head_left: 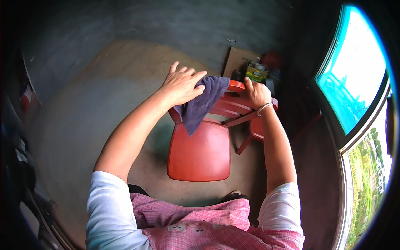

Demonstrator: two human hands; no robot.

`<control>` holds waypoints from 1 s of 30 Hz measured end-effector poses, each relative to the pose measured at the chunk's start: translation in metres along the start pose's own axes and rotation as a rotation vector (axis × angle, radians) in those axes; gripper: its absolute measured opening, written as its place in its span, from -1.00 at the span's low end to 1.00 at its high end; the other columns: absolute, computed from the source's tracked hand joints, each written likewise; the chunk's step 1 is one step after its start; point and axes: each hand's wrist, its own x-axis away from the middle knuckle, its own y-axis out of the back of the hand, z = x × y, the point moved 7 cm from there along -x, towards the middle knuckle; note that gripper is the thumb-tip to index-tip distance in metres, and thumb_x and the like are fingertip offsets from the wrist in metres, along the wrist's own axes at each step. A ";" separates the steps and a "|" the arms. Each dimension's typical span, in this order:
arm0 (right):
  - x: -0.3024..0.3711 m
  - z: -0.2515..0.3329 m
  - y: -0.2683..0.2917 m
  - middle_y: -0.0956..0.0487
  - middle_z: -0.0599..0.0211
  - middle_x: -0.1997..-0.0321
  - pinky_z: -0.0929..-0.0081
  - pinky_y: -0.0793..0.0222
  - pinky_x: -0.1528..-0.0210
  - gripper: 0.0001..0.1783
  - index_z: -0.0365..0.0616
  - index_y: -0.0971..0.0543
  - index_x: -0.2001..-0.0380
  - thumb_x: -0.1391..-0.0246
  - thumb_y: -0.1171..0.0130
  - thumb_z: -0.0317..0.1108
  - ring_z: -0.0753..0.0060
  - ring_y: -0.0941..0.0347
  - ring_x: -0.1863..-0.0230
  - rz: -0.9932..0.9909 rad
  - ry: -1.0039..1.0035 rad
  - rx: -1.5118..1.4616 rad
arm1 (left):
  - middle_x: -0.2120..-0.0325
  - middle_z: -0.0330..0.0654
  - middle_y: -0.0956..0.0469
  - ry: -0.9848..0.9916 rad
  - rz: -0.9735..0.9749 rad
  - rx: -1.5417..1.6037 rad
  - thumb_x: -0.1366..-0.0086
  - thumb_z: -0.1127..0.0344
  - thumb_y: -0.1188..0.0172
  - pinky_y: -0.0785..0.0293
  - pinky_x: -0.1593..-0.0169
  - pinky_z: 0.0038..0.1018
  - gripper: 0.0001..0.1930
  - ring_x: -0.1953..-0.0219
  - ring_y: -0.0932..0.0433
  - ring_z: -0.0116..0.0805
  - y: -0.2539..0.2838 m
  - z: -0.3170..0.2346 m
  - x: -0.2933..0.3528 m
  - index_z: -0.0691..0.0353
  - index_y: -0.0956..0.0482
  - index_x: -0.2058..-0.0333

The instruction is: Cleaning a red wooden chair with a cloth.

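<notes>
In front of me stands a red chair (199, 154), its smooth seat toward me and its slatted back on the far side. A dark purple cloth (200, 107) hangs over the left part of the chair back, one corner drooping onto the seat. My left hand (182, 85) is on the cloth at the back's left end, thumb and fingers round it, one finger sticking out. Part of its grip is hidden. At the right end, my right hand (259, 95) is closed around the top rail, thumb on top. A bracelet circles that wrist.
Another red chair (257, 128) is partly hidden behind the right side of the first. Near the wall lean a cardboard piece (238, 62) and a green-yellow box (256, 73). A bright window (354, 75) is on the right. Concrete floor (83, 121) spreads to the left.
</notes>
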 end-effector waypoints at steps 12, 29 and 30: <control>-0.018 -0.007 -0.006 -0.56 0.00 0.47 0.10 -0.39 0.30 -0.42 -0.01 -0.61 0.46 -0.17 0.33 0.11 -0.09 -0.49 0.36 -0.098 0.089 -0.024 | 0.41 -0.18 -0.51 0.063 -0.306 -0.102 -0.09 -0.06 -0.16 -0.42 0.22 -0.28 -0.57 0.28 -0.49 -0.22 -0.007 0.008 0.000 0.14 -0.48 0.21; -0.018 -0.003 -0.007 -0.57 0.02 0.46 0.11 -0.41 0.25 -0.41 0.04 -0.61 0.43 -0.18 0.38 0.10 -0.07 -0.50 0.35 -0.115 0.044 -0.020 | 0.42 -0.05 -0.50 0.237 -0.516 0.320 -0.27 0.18 0.06 -0.37 0.21 -0.24 -0.78 0.30 -0.47 -0.04 0.000 0.047 0.039 0.21 -0.44 0.32; -0.016 -0.002 -0.003 -0.56 0.02 0.47 0.11 -0.40 0.25 -0.42 0.04 -0.62 0.42 -0.17 0.37 0.10 -0.07 -0.50 0.35 -0.093 0.020 -0.025 | 0.40 -0.07 -0.50 0.204 -0.427 0.190 -0.26 0.21 0.04 -0.37 0.19 -0.26 -0.80 0.28 -0.47 -0.05 0.003 0.031 0.026 0.21 -0.44 0.29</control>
